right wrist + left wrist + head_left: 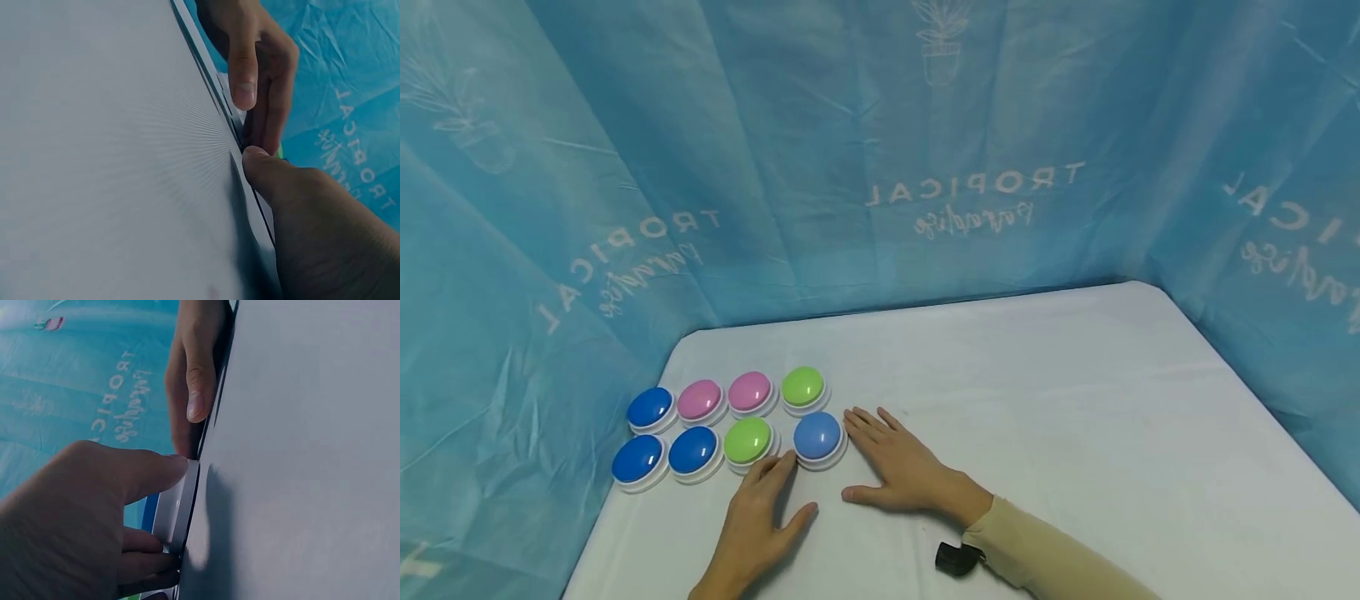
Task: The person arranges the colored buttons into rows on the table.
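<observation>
A light blue button (817, 435) with a round white base sits at the right end of the front row. My left hand (756, 525) is at its near left side, fingertips at the base and thumb spread away. My right hand (898, 468) lies palm down on its right, straight fingers reaching the base's edge. Left of the light blue button is a green button (747, 439), just beyond my left fingers. In the left wrist view the white base (169, 512) shows behind my left hand (106, 487). My right hand (312, 206) hides most of it in the right wrist view.
Two dark blue buttons (692, 450) continue the front row leftward. Behind stand a dark blue button (650, 408), two pink buttons (751, 392) and another green button (803, 387). A white cloth covers the table (1037, 400); blue printed curtains (865, 250) hang around it.
</observation>
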Available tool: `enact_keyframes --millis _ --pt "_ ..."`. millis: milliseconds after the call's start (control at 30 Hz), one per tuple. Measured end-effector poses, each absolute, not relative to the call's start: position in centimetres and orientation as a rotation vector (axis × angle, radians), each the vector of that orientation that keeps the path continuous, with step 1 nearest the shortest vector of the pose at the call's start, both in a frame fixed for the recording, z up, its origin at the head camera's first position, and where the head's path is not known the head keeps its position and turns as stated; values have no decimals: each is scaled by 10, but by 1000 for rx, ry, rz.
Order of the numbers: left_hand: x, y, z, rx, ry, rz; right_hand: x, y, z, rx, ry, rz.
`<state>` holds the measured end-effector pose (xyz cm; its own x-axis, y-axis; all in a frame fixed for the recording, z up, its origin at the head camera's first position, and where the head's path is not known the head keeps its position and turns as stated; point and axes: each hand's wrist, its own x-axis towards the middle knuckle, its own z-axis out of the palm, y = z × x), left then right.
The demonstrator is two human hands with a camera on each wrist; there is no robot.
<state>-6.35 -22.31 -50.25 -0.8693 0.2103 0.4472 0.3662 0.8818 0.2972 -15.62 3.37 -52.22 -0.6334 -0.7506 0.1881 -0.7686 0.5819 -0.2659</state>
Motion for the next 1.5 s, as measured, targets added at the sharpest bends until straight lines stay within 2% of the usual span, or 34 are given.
enact_keyframes --millis 467,833,1200,1500 --pt "-70 -200 -524 -732 -2604 -524 -141 72 -526 1188 -2768 522" --pt "-78 -169 -527 -767 -2696 -449 -136 103 -526 1114 -2759 471" --pt "-101 -134 -520 -802 -2792 -303 -142 128 -524 979 -2763 483" --pt "-128 -90 -519 -877 -2901 -331 -149 167 -524 848 -2797 510"
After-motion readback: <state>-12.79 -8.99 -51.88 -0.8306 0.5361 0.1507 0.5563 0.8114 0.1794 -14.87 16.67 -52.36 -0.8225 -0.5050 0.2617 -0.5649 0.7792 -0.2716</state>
